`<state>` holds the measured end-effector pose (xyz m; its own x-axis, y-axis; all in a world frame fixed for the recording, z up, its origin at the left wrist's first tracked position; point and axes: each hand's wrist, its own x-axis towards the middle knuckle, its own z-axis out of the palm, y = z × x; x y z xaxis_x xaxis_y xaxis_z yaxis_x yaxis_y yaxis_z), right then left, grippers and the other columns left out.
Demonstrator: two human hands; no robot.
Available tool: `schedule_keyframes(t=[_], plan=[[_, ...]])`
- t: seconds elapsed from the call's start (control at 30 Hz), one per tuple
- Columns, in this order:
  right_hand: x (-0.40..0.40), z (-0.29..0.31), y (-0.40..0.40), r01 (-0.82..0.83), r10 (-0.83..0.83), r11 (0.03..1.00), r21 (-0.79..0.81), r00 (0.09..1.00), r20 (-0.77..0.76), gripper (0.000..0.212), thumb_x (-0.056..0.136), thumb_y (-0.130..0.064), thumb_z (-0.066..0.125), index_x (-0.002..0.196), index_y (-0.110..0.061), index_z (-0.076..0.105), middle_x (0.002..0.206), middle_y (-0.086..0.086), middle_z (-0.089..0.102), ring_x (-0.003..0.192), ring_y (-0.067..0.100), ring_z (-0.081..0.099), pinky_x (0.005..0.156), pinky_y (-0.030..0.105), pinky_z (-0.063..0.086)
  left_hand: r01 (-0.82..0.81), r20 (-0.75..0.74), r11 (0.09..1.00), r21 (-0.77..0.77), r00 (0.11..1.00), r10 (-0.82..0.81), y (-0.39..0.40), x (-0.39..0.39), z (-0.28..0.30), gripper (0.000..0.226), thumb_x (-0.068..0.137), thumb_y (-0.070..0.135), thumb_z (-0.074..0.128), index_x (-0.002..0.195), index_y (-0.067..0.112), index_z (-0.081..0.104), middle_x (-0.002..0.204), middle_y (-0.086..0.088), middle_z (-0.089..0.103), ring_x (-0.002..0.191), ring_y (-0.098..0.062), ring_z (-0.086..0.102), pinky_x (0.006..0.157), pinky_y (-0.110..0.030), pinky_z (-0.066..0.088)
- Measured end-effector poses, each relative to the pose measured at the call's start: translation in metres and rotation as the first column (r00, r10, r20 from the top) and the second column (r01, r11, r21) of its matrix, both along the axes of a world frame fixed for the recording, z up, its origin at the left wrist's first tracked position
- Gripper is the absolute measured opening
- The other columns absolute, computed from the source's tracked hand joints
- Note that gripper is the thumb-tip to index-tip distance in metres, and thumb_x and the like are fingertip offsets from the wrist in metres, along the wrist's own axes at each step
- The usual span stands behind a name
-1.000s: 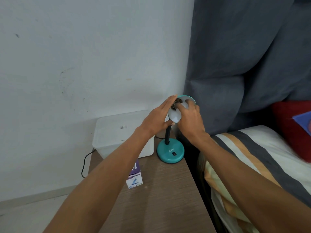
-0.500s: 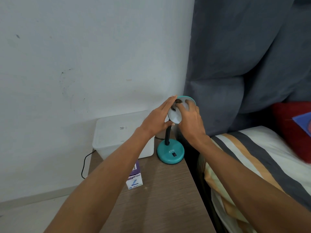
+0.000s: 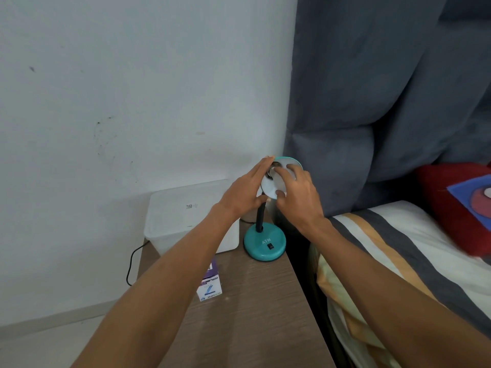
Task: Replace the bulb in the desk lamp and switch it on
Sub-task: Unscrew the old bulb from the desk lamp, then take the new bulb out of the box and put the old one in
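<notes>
A teal desk lamp stands at the back of the wooden table, with its round base (image 3: 265, 245) bearing a black switch and a black neck (image 3: 259, 217) rising from it. The teal shade (image 3: 290, 162) is tilted towards me and shows its white inside. A white bulb (image 3: 271, 186) sits with its metal end at the socket in the shade. My right hand (image 3: 300, 197) has its fingers and thumb around the bulb. My left hand (image 3: 243, 193) grips the shade from the left, with the thumb underneath.
A white plastic box (image 3: 183, 219) stands against the wall left of the lamp. A purple and white bulb carton (image 3: 210, 286) lies on the wooden table (image 3: 252, 320). A black cord (image 3: 131, 264) hangs at the table's left edge. A striped bed (image 3: 398, 261) and a grey headboard (image 3: 372, 102) are on the right.
My right hand's fingers have shifted slightly around the bulb. My left hand and the lamp stay where they were.
</notes>
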<state>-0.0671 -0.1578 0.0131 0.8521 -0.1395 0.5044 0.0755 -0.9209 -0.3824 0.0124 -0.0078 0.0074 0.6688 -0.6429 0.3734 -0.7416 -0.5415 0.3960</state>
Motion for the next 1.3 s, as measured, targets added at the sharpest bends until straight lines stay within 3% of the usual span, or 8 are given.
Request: schedule_keyframes(t=[0.13,0.23,0.37,0.53,0.7,0.93,1.17,1.3], plan=[[-0.018,0.015,-0.001,-0.007,0.007,1.000,0.001,0.999,0.035,0.059,0.080,-0.011,0.072,0.136,-0.018,0.055,0.135,0.012,0.055,0.120,0.033,0.054,0.089,0.044,0.053,-0.040,0.040,0.991,0.126,0.999,0.035,0.002,-0.010,0.008,0.117,0.086,0.021,0.082,0.164,0.024,-0.005,0.173,0.001,-0.006,0.115,-0.032,0.065,0.085,-0.034,0.058],[-0.033,0.029,0.000,-0.002,0.001,1.000,0.005,0.999,0.048,0.056,0.079,-0.017,0.073,0.134,-0.018,0.057,0.131,0.009,0.060,0.115,0.031,0.059,0.089,0.041,0.053,-0.041,0.044,0.995,0.093,0.998,0.037,0.017,-0.026,0.009,0.118,0.087,0.032,0.081,0.164,0.021,-0.007,0.173,0.002,-0.006,0.141,-0.030,0.048,0.098,-0.041,0.056],[-0.053,0.039,0.012,-0.049,0.048,0.999,0.007,0.996,0.074,0.055,0.079,-0.019,0.073,0.132,-0.017,0.060,0.130,0.008,0.063,0.113,0.030,0.061,0.090,0.041,0.053,-0.132,-0.006,0.990,0.055,0.991,0.133,0.052,-0.058,0.005,0.101,0.092,0.046,0.072,0.165,0.024,0.004,0.172,0.003,0.011,0.156,-0.020,0.021,0.119,-0.043,0.038],[-0.075,0.024,0.042,-0.063,0.064,0.998,-0.016,0.996,0.055,0.048,0.078,-0.027,0.071,0.125,-0.022,0.061,0.117,0.001,0.068,0.107,0.028,0.059,0.074,0.042,0.057,-0.220,-0.040,0.971,0.088,0.974,0.224,0.103,-0.103,-0.020,0.088,0.092,0.050,0.070,0.163,0.027,0.023,0.167,0.001,0.031,0.156,-0.017,0.022,0.121,-0.040,0.031],[-0.087,-0.025,0.070,-0.097,0.099,0.995,0.019,0.989,-0.114,0.047,0.078,-0.028,0.071,0.123,-0.019,0.061,0.113,0.005,0.067,0.103,0.028,0.059,0.074,0.042,0.056,-0.330,-0.196,0.943,0.046,0.922,0.333,0.149,-0.125,-0.068,0.094,0.082,0.056,0.078,0.159,0.025,0.034,0.162,-0.004,0.040,0.151,-0.021,0.033,0.121,-0.040,0.033],[-0.095,-0.108,0.097,-0.046,0.078,0.994,0.095,0.928,-0.364,0.045,0.086,-0.030,0.070,0.128,-0.019,0.056,0.118,0.005,0.066,0.107,0.022,0.062,0.089,0.036,0.054,-0.441,-0.407,0.895,-0.064,0.831,0.380,0.170,-0.139,-0.128,0.102,0.067,0.042,0.094,0.151,0.010,0.045,0.145,-0.012,0.055,0.129,-0.029,0.057,0.105,-0.051,0.051],[-0.085,-0.147,0.111,0.022,0.065,0.983,0.182,0.886,-0.459,0.036,0.093,-0.042,0.063,0.121,-0.020,0.057,0.109,0.001,0.064,0.093,0.014,0.059,0.076,0.030,0.052,-0.496,-0.445,0.853,-0.165,0.809,0.385,0.170,-0.138,-0.146,0.089,0.071,0.021,0.095,0.145,0.001,0.049,0.139,-0.015,0.060,0.126,-0.029,0.060,0.103,-0.045,0.054],[-0.080,-0.155,0.113,0.074,0.030,0.980,0.187,0.867,-0.498,0.039,0.092,-0.049,0.061,0.120,-0.022,0.055,0.107,0.003,0.065,0.095,0.019,0.061,0.079,0.038,0.056,-0.479,-0.440,0.849,-0.223,0.826,0.351,0.172,-0.139,-0.148,0.078,0.071,0.015,0.094,0.138,0.002,0.056,0.127,-0.012,0.067,0.114,-0.014,0.061,0.098,-0.034,0.055]])
